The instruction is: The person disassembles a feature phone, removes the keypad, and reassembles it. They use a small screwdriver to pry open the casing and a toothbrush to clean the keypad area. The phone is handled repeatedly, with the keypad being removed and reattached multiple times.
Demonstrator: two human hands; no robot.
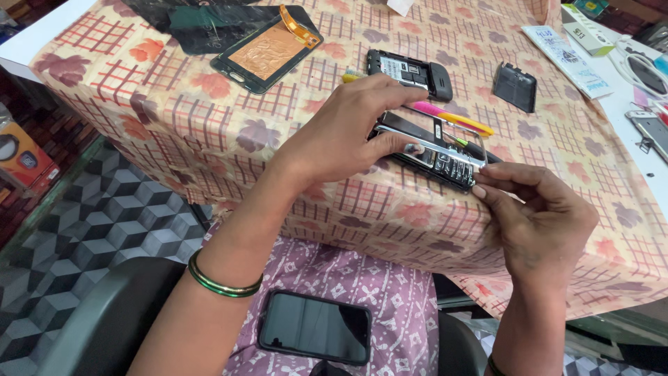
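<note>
Near the front edge of the table [209,146], which is covered by a checked cloth with a leaf pattern, a keypad phone front housing [431,150] is held flat between both hands. The left hand [341,132] is laid over its upper end, the fingers curled down onto the frame and the thumb pressed against its near side. The right hand [536,209] is closed in a pinch at the keypad end, thumb and forefinger brought together on the corner of the frame; whether something small is held in that pinch cannot be told. The housing is judged to be light, thin and stiff but easily cracked, with a smooth metallic trim that could slip, so it is best gripped by its long side rails and not across the open window. A pink and yellow tool [452,115] lies just behind it, and beyond that a black phone body [409,72] and a separate black back cover [515,85]. A larger phone frame with a copper-coloured inner plate [268,49] lies further left, and a dark smartphone [314,327] rests on the lap.
</note>
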